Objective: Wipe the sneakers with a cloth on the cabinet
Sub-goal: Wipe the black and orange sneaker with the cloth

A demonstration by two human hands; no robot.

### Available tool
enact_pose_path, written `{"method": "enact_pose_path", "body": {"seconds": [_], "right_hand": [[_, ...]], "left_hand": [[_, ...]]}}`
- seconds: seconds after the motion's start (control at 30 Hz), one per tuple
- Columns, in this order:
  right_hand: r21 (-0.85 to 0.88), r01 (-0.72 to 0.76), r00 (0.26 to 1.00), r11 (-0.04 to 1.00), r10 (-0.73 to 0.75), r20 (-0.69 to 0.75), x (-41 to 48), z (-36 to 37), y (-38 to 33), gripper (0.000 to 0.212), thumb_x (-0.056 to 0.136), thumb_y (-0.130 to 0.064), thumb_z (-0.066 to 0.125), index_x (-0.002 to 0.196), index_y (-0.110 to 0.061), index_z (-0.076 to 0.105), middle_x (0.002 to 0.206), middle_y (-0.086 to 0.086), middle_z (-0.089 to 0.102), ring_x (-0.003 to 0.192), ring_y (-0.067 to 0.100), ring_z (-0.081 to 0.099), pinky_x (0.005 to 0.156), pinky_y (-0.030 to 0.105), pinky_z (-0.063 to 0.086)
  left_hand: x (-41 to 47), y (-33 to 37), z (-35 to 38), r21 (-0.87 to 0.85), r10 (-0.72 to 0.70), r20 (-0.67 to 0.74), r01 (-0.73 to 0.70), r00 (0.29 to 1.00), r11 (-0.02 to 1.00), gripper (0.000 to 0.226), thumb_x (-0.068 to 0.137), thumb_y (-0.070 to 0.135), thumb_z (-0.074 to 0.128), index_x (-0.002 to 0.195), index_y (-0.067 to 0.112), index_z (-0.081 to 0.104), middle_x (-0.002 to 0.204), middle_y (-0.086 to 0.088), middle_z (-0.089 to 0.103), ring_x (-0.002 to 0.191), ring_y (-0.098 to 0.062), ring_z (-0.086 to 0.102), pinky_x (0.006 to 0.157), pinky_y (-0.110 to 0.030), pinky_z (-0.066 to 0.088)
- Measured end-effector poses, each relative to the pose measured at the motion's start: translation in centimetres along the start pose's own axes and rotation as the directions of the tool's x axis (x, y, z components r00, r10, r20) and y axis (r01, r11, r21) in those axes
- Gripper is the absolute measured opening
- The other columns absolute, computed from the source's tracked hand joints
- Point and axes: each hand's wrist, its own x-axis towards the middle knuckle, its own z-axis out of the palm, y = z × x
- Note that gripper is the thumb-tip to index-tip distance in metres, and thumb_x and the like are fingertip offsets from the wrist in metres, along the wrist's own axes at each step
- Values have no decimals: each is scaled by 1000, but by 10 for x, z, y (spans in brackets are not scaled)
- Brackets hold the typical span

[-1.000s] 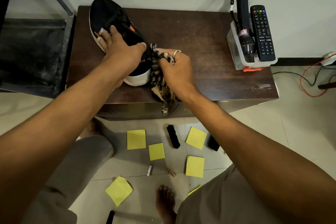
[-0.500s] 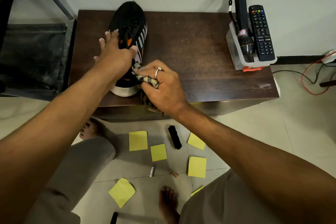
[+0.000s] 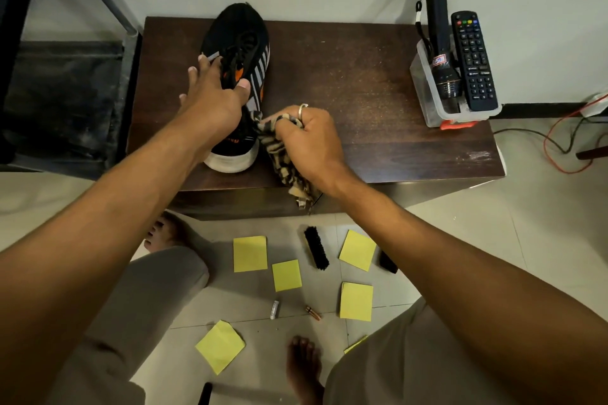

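Observation:
A black sneaker (image 3: pixel 241 33) with grey stripes, orange accents and a white sole stands on the dark wooden cabinet (image 3: pixel 362 76), toe toward the wall. My left hand (image 3: pixel 214 99) grips the sneaker over its laces and collar, thumb on the right side. My right hand (image 3: pixel 306 138) clutches a bunched tan-and-black patterned cloth (image 3: pixel 279 158) against the sneaker's right heel side. The cloth's tail hangs over the cabinet's front edge.
A clear plastic bin (image 3: pixel 427 89) at the cabinet's right end holds a black flashlight (image 3: pixel 439 26) and a remote control (image 3: pixel 473 62). On the floor lie yellow sticky notes (image 3: pixel 250 253), a black brush (image 3: pixel 316 247), two batteries (image 3: pixel 292 310) and cables (image 3: pixel 559 141). A dark frame (image 3: pixel 65 92) stands left.
The sneaker has been turned from lying diagonally to pointing toe-first at the wall. My right hand with the cloth moved from the heel round to the sneaker's right side.

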Motion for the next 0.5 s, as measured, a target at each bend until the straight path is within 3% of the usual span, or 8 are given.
{"method": "enact_pose_path", "body": {"seconds": [0.03,0.1,0.17,0.23,0.43,0.5], "right_hand": [[23,-20,1000,1000,20,-13,2,-2,0,23,89,-10,56,87,-1,77,78,12,74,72,18,69,65,38,59],[94,-65,993,993,73,-89,1,2,1,22,91,-8,56,93,-4,78,83,9,76,79,19,72,72,39,61],[126,-105,988,987,118,-98,-5,11,1,26,95,-6,56,110,-11,77,99,1,77,91,10,72,80,28,61],[147,-122,989,982,132,-63,-14,18,1,28,96,-7,57,116,-14,75,104,-3,76,95,5,70,79,17,57],[182,-102,993,978,111,-40,-30,12,-9,19,91,-3,61,79,-6,75,67,-7,68,64,3,62,60,17,50],[198,-72,990,978,94,-102,-28,13,-12,18,93,-5,59,92,-8,77,79,-3,73,74,10,69,67,24,58]], "left_hand": [[0,1,-1,1,-3,3,3,1000,1000,65,108,40,42,163,31,9,171,5,-9,157,-17,-12,128,-50,0],[-2,4,-2,1,-9,6,9,1000,1000,65,109,39,41,163,30,8,171,3,-9,157,-17,-11,128,-50,-1],[-4,5,-1,-1,-21,-1,21,1000,1000,65,109,39,41,163,30,7,172,2,-8,158,-19,-9,128,-49,0],[-6,5,-1,-8,-25,-10,25,1000,1000,66,109,38,41,164,29,6,172,2,-7,158,-20,-7,128,-50,0],[-7,6,-1,-2,-17,-11,17,1000,1000,67,109,39,41,164,28,4,172,2,-8,158,-20,-8,128,-51,1],[-7,6,-1,-3,-18,-9,18,1000,1000,67,109,39,41,164,28,5,172,2,-7,158,-20,-8,128,-51,1]]}}
